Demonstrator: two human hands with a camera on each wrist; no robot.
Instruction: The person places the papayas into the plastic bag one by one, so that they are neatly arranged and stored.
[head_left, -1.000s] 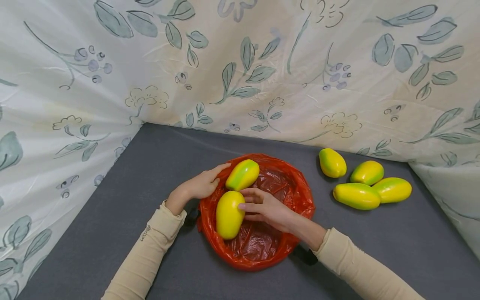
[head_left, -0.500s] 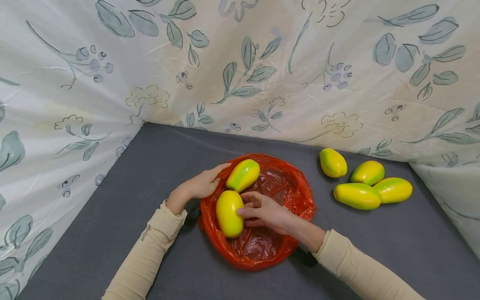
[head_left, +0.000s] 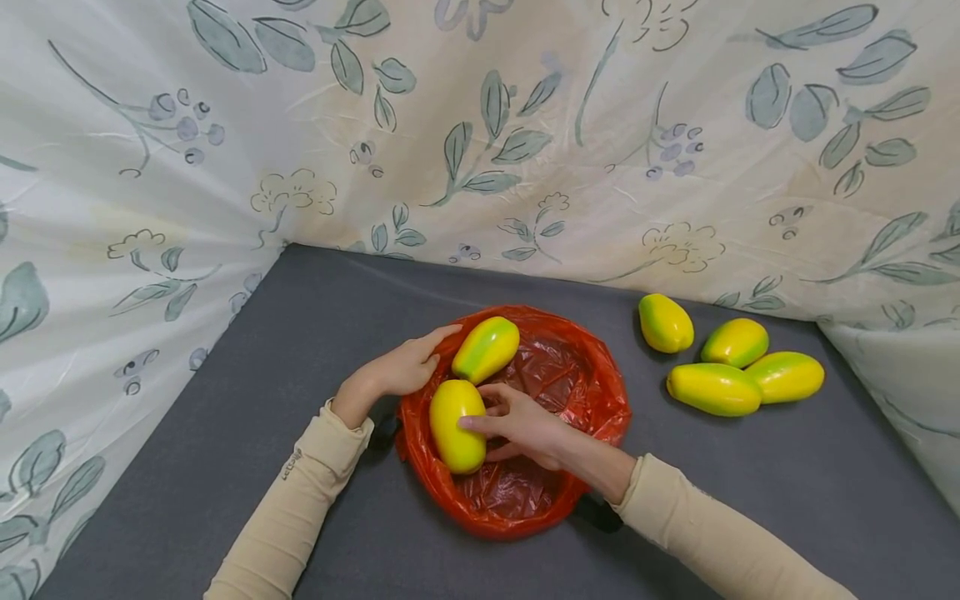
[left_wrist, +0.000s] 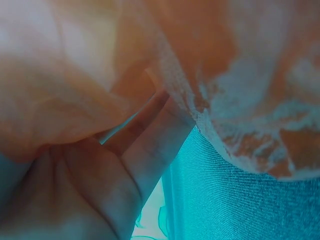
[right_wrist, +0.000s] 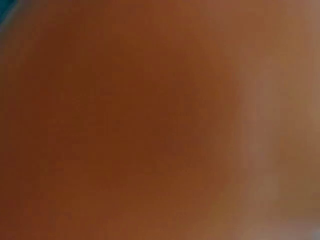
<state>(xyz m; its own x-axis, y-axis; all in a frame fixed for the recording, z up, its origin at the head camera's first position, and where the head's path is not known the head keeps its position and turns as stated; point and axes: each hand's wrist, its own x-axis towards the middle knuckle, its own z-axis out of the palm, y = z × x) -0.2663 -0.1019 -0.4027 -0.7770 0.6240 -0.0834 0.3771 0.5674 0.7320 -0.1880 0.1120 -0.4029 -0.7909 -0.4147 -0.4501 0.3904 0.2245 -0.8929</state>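
A round container lined with a red plastic bag holds two yellow-green papayas. My right hand reaches over its near right side and holds the nearer papaya, thumb on top and the other fingers at its right side. Beyond it the second papaya lies tilted against the left wall. On the left rim rests my left hand, fingers stretched along the bag's outer side. In the left wrist view the straight fingers run beneath the translucent bag. Only an orange-brown blur fills the right wrist view.
Several more papayas lie in a group on the right, one papaya in front. Dark handles stick out from the container's sides. Grey cloth covers the table. Floral curtains enclose the back and sides.
My right hand has shifted slightly left, its thumb farther over the nearer papaya, which has turned a little. My left hand and the other papayas stay put.
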